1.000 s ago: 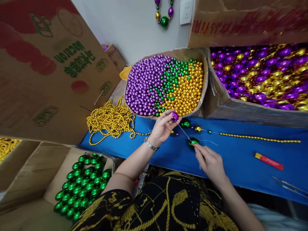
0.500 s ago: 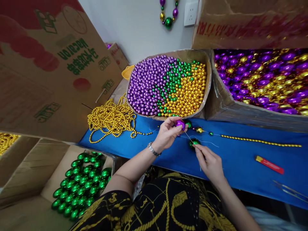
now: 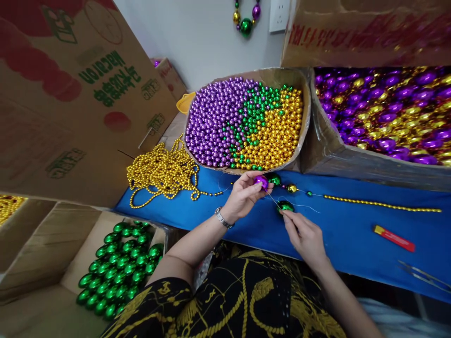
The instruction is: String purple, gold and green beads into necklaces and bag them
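Purple bead (image 3: 261,181) sits pinched between the fingertips of the left hand (image 3: 243,196), held just above the blue cloth (image 3: 345,230) at the near edge of the round box of small beads (image 3: 303,136). A thin needle (image 3: 273,201) runs from that bead down toward the right hand (image 3: 306,237), whose fingertips are closed on the needle's lower end, touching a large green bead (image 3: 284,206) that rests on the cloth. Whether the needle passes through the green bead cannot be told.

Just beyond the purple bead lie a second green bead (image 3: 274,179), a gold bead (image 3: 291,188) and a small green bead (image 3: 308,193), in a row that continues rightward as a straight gold bead strand (image 3: 380,204). A heap of gold strands (image 3: 162,172) lies left of the round box. A red lighter (image 3: 393,238) and metal tweezers (image 3: 423,273) lie on the cloth, well apart from the hands. A carton of large green beads (image 3: 120,267) stands lower left; a carton of large purple and gold beads (image 3: 380,112) stands upper right. A wristwatch (image 3: 223,218) is on the left wrist.
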A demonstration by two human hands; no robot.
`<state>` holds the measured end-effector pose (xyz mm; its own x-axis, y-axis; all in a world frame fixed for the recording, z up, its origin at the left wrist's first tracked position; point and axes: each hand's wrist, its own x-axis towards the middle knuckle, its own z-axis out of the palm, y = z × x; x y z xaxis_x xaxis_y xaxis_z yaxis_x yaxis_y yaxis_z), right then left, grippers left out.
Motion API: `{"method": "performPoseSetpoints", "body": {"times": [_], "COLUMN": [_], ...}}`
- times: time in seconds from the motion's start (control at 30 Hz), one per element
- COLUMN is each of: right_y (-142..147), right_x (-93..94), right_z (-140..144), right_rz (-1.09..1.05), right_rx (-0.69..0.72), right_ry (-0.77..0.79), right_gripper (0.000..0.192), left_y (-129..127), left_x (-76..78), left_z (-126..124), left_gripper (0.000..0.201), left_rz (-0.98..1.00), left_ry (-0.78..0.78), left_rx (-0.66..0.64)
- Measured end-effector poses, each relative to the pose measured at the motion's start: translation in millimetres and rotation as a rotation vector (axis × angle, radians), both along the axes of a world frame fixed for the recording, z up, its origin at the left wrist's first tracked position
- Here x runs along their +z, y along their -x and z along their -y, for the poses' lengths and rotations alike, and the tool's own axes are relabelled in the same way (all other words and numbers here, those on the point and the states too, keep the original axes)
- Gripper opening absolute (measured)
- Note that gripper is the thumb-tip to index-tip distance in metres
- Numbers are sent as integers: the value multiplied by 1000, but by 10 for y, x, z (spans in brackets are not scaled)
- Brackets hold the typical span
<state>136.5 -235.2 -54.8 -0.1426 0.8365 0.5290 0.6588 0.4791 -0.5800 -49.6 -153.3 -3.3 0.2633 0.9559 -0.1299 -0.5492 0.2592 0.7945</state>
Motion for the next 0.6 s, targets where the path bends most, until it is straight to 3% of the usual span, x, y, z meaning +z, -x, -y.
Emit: {"method": "performPoseSetpoints", "body": {"times": [0.23,0.4,0.47,0.6], "right_y": [16,-14,-43,-89], "right_x": [-23,-24,-16,-3], "right_z": [-14,-15,-25,-48], "right_rz": [89,43,43,64], "right_rx": [-42,-22,-43,-89], "right_ry": [-94,-74,-69,-107], "right_gripper": [24,23,22,19], "left_y": [-7,51,143,417], "left_x": [-102,-77,11,226], "left_z": [53,35,-76,-530], "left_gripper": [39,56,45,21], "left_rz": [-89,-132,-245,-716], "left_ry": [-149,-226,-317,-553], "left_rx": [17,-93,-110,132]}}
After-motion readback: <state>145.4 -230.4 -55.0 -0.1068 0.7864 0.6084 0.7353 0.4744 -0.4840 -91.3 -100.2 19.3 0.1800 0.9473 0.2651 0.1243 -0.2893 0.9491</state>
